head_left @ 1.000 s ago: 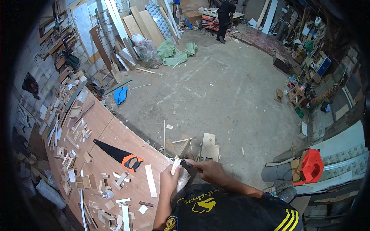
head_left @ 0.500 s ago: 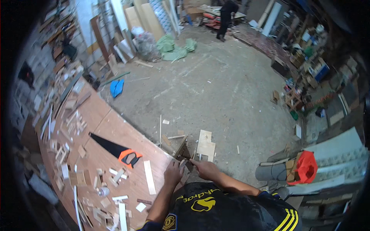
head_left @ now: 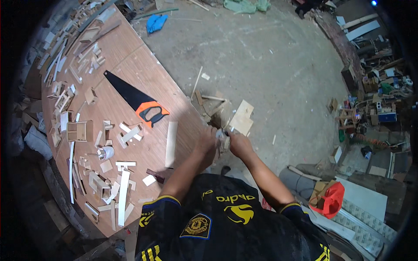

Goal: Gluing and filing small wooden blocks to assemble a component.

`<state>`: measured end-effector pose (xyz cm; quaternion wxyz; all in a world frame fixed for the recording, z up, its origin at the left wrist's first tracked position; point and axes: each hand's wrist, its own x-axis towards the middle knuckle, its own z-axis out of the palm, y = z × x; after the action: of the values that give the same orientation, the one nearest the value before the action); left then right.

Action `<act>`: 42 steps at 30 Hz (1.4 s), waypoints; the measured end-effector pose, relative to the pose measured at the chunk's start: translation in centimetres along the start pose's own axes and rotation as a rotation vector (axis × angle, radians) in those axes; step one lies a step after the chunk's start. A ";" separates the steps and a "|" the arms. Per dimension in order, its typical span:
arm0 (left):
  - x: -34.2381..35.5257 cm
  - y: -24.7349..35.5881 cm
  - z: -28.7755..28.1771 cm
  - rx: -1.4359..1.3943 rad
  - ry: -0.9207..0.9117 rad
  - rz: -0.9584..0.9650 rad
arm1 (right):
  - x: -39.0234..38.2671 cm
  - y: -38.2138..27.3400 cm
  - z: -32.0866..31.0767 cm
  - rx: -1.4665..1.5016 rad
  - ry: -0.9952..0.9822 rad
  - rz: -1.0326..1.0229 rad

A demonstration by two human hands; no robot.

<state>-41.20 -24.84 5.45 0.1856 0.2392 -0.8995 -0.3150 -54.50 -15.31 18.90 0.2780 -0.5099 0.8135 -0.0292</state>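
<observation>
Beyond the table's right edge, both my hands are close together in front of my chest. My left hand [head_left: 210,140] is closed around a small, pale, blurred piece [head_left: 224,141] that I cannot make out. Curled fingers of my right hand [head_left: 241,144] meet it from the other side, with something small and dark at their tips. To the left, on the reddish-brown table [head_left: 143,167], lie a handsaw [head_left: 130,92] with an orange and black handle and a pale wooden strip [head_left: 171,143].
Several small wooden offcuts and a white jar [head_left: 105,152] cover the table's left part. A plywood piece [head_left: 242,116] and sticks lie on the concrete floor beyond my hands. A red bag [head_left: 333,199] and a grey roll [head_left: 298,182] stand at right; a blue cloth [head_left: 156,23] lies far off.
The view has tipped down and turned, so table and saw sit higher in it. My hands remain together at the small piece, and my right forearm now points more steeply forward.
</observation>
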 end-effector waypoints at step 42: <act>2.6 -3.5 -2.4 0.183 -0.045 -0.250 | 8.2 -6.9 -2.6 -0.288 -0.232 0.134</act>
<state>-41.03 -29.87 5.39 0.1022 0.3580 -0.8916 -0.2576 -52.76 -26.16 19.92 0.2955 -0.4890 0.8039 0.1652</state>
